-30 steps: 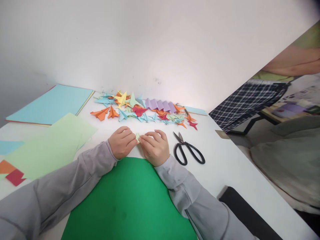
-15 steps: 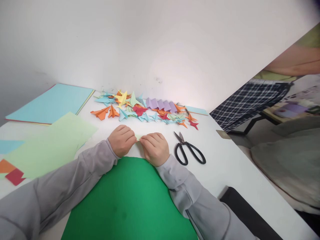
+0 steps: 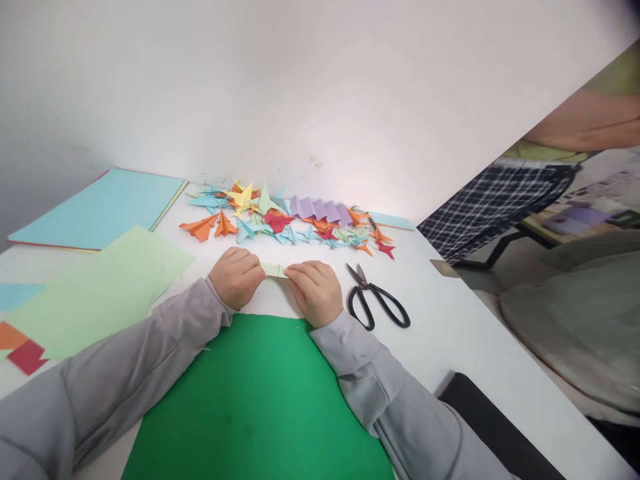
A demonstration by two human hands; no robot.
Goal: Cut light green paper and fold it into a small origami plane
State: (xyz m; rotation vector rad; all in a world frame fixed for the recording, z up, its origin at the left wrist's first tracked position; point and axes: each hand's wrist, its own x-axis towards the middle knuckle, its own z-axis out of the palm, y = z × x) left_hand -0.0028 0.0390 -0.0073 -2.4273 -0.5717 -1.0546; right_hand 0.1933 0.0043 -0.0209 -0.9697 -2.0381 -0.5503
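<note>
Between my two hands stretches a small pale green paper strip [image 3: 274, 270] with thin crease lines across it. My left hand [image 3: 236, 277] pinches its left end, and my right hand [image 3: 316, 290] pinches its right end. Both hands are just beyond the far edge of a large green sheet [image 3: 260, 400]. To the right of my right hand lie black-handled scissors [image 3: 375, 293], blades apart and pointing away. Folded paper pieces in many colours, among them a yellow one [image 3: 243, 198] and a purple pleated strip [image 3: 321, 210], lie behind my hands along the wall.
On the left of the white table [image 3: 425, 353] are light green paper [image 3: 110, 287], a stack topped by a blue sheet [image 3: 100, 210] and a red scrap [image 3: 27, 357]. A black object [image 3: 495, 427] lies front right. Beyond the wall's edge, a person's arm [image 3: 590, 123] shows.
My hands have moved apart slightly, so more of the pale green strip shows between them. The view has shifted a little.
</note>
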